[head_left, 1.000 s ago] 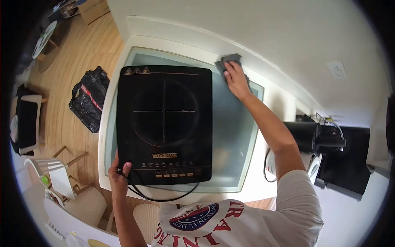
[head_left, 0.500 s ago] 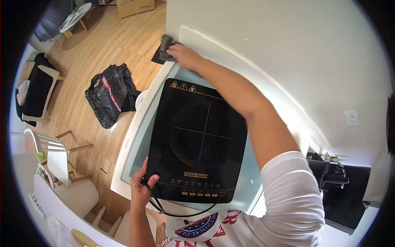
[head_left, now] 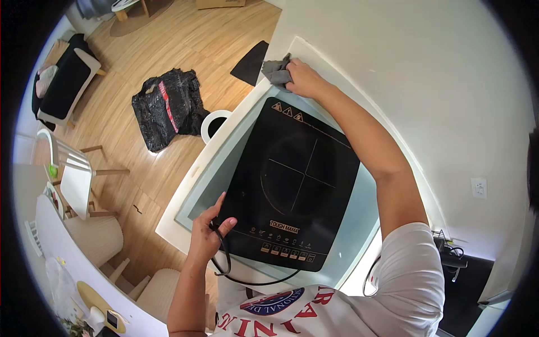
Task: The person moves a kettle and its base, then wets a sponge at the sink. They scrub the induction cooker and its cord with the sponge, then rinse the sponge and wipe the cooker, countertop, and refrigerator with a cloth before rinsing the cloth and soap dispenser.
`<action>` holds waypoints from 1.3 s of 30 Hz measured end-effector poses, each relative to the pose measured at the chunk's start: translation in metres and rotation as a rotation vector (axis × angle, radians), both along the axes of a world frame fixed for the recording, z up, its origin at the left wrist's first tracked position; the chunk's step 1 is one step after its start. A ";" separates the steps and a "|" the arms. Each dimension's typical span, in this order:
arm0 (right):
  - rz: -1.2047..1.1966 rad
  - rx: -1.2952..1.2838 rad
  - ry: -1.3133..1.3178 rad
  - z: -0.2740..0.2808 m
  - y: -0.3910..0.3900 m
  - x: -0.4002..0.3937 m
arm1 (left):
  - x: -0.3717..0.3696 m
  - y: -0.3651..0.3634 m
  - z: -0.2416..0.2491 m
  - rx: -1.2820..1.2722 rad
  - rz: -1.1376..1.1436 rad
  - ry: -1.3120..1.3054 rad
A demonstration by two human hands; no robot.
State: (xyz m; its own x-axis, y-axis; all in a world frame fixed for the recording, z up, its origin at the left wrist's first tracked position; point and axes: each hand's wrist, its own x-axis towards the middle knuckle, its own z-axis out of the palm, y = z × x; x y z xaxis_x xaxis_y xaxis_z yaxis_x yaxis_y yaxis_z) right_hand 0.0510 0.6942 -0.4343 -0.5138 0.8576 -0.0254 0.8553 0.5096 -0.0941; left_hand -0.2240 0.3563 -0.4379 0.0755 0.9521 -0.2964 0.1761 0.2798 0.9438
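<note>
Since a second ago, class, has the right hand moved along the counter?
Yes. The right hand with the cloth has slid from the cooktop's right side, along the wall, to the counter's far left corner.

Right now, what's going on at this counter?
A person is wiping the far corner of the glass-topped counter with a grey cloth under the right hand. The left hand grips the near corner of a black induction cooker, by its cord. A black bag lies on the floor.
</note>
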 end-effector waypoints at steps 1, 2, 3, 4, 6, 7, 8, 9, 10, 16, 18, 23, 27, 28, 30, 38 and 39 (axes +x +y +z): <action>-0.020 -0.017 0.087 -0.009 0.001 0.000 | 0.000 0.001 0.001 0.005 -0.010 0.009; -0.014 -0.023 0.086 -0.011 0.000 -0.008 | -0.001 0.001 0.002 0.009 -0.023 0.020; 0.022 -0.051 0.136 -0.012 -0.001 -0.017 | 0.000 0.000 0.000 0.004 -0.023 0.017; 0.060 -0.072 0.184 -0.011 0.000 -0.027 | 0.002 0.000 -0.004 0.062 -0.008 0.004; 0.165 -0.326 0.183 0.002 -0.012 -0.065 | 0.003 0.003 -0.007 0.124 0.020 -0.007; 0.192 -0.465 0.167 0.008 -0.017 -0.083 | 0.006 0.006 -0.006 0.120 -0.014 0.023; 0.217 -0.476 0.166 0.013 -0.021 -0.098 | 0.009 0.005 -0.004 0.105 -0.044 0.054; 0.160 -0.555 0.038 0.014 -0.022 -0.108 | 0.017 0.006 -0.001 0.089 -0.022 0.061; 0.100 -0.624 -0.089 0.017 -0.022 -0.117 | 0.023 0.011 0.003 0.086 -0.070 0.117; -0.088 -0.146 -0.244 -0.005 -0.050 -0.113 | 0.050 0.025 -0.021 0.314 -0.019 0.215; 0.010 -0.202 -0.278 0.005 -0.092 -0.143 | 0.044 0.013 -0.017 0.418 0.079 0.198; 0.121 -0.307 0.159 -0.012 -0.218 -0.214 | -0.007 -0.082 -0.011 0.087 0.027 0.095; 0.304 -0.493 0.213 -0.021 -0.289 -0.227 | -0.075 -0.117 0.017 0.191 -0.011 -0.199; 0.308 -0.502 0.449 -0.012 -0.296 -0.212 | -0.093 -0.122 0.023 0.269 0.092 -0.210; 0.214 -0.429 0.900 0.039 -0.314 -0.161 | -0.112 -0.120 0.054 0.265 0.173 -0.366; -0.944 -0.065 1.001 0.092 -0.524 0.042 | -0.090 -0.080 0.090 0.191 -0.258 -0.087; -1.006 -0.029 0.852 0.059 -0.559 0.059 | -0.087 -0.071 0.084 0.187 -0.291 -0.089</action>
